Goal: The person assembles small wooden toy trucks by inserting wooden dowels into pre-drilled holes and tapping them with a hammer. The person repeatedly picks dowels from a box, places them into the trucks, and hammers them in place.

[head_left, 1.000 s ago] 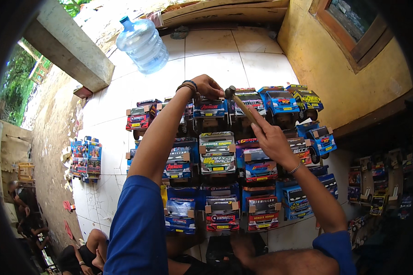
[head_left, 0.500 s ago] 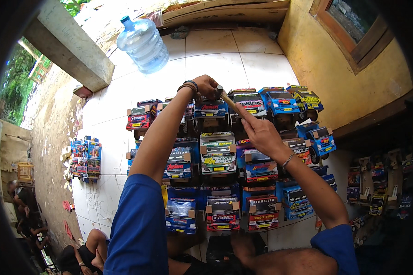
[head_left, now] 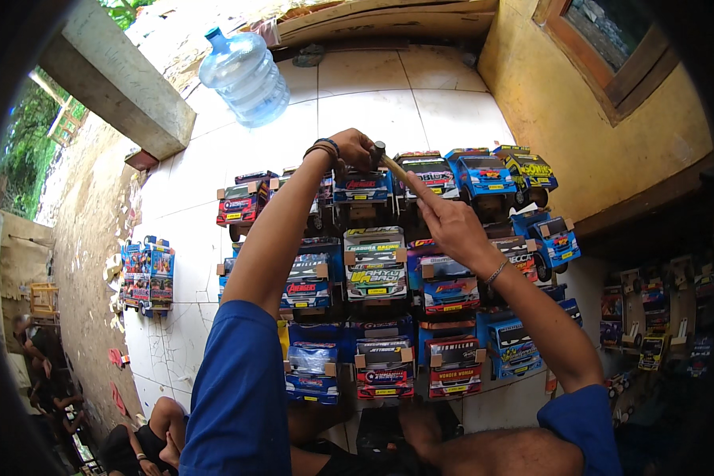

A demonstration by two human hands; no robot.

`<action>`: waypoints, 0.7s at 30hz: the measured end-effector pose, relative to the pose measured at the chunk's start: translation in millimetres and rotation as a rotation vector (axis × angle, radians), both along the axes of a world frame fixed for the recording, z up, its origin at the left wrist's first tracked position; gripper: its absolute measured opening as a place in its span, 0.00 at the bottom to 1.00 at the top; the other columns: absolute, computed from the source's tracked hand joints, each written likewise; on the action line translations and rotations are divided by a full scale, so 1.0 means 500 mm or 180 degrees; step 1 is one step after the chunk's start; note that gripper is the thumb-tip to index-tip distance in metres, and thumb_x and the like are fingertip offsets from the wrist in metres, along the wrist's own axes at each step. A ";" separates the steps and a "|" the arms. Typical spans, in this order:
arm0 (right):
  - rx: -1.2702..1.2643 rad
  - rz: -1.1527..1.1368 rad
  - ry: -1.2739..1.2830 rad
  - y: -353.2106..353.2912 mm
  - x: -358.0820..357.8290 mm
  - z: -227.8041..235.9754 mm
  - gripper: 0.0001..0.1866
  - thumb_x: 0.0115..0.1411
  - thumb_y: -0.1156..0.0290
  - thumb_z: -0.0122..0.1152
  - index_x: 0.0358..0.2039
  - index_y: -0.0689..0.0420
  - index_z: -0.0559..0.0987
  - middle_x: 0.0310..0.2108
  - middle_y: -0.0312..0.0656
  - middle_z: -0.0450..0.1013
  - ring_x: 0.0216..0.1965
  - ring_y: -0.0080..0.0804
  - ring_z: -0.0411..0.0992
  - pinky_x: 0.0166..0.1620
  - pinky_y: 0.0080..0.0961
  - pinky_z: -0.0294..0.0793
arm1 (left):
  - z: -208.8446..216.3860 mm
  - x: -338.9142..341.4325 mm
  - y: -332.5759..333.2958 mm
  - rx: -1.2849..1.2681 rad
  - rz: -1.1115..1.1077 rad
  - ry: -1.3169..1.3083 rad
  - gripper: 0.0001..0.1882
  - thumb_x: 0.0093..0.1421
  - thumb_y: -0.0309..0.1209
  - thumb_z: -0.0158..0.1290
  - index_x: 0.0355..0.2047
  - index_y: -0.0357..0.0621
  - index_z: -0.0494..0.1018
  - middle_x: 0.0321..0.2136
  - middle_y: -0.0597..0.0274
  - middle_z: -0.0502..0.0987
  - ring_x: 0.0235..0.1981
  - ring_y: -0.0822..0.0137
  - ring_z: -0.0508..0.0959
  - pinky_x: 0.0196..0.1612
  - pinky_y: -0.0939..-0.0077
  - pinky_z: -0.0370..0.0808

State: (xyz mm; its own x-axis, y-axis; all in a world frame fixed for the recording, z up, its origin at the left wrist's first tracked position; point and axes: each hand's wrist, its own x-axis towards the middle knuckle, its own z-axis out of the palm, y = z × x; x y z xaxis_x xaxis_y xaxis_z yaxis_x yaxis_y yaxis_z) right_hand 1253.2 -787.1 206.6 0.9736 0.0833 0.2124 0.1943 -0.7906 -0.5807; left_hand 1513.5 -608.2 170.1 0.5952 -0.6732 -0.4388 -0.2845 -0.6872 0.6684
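Note:
My right hand [head_left: 457, 230] is wrapped round the wooden handle of a hammer [head_left: 393, 166], its dark head close to the fingers of my left hand [head_left: 352, 149]. That left hand is closed at the top of a blue toy truck [head_left: 362, 189] in the far row. What its fingers pinch is too small and hidden to make out. Beside this truck stands another toy truck with a dark windscreen [head_left: 428, 176], partly under the hammer and right hand. A green and white toy truck [head_left: 376, 274] sits nearer, between my forearms.
Several colourful toy trucks stand in rows on white tiles, including a red one [head_left: 454, 369]. A stack of printed boxy pieces [head_left: 148, 276] is at the left. A large blue water bottle [head_left: 246, 79] lies beyond. More toy trucks [head_left: 650, 317] are at right; people sit at lower left.
The hammer head has shifted very slightly near my left hand. Both hands keep almost the same place and grip, and the trucks stay put.

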 end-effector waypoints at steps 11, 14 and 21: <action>-0.0133 0.0018 -0.0142 0.005 -0.002 -0.002 0.32 0.69 0.68 0.51 0.72 0.38 0.58 0.20 0.51 0.72 0.23 0.49 0.74 0.30 0.45 0.72 | -0.006 0.005 -0.002 0.0014 0.0022 0.0011 0.15 0.53 0.30 0.67 0.43 0.46 0.84 0.33 0.63 0.84 0.33 0.73 0.80 0.42 0.76 0.79; -0.0434 0.0057 -0.0060 0.003 -0.004 -0.006 0.33 0.69 0.69 0.52 0.72 0.39 0.57 0.20 0.50 0.72 0.23 0.48 0.74 0.30 0.45 0.72 | -0.006 0.004 -0.003 -0.0143 -0.0011 0.0223 0.18 0.54 0.27 0.67 0.46 0.46 0.83 0.36 0.64 0.85 0.36 0.73 0.81 0.45 0.75 0.80; -0.0630 0.0146 -0.0258 -0.001 -0.006 -0.016 0.35 0.68 0.69 0.53 0.73 0.41 0.54 0.19 0.44 0.71 0.21 0.41 0.73 0.29 0.41 0.75 | -0.025 0.018 0.000 -0.0041 -0.0191 -0.0093 0.21 0.51 0.24 0.67 0.47 0.48 0.83 0.40 0.67 0.85 0.39 0.72 0.82 0.48 0.73 0.80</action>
State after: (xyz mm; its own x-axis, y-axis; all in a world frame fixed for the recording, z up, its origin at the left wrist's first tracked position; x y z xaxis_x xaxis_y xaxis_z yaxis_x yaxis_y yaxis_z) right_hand 1250.0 -787.4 198.4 0.9483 0.1751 0.2648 0.2725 -0.8769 -0.3960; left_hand 1522.4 -608.2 157.8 0.5661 -0.7135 -0.4129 -0.3445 -0.6598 0.6678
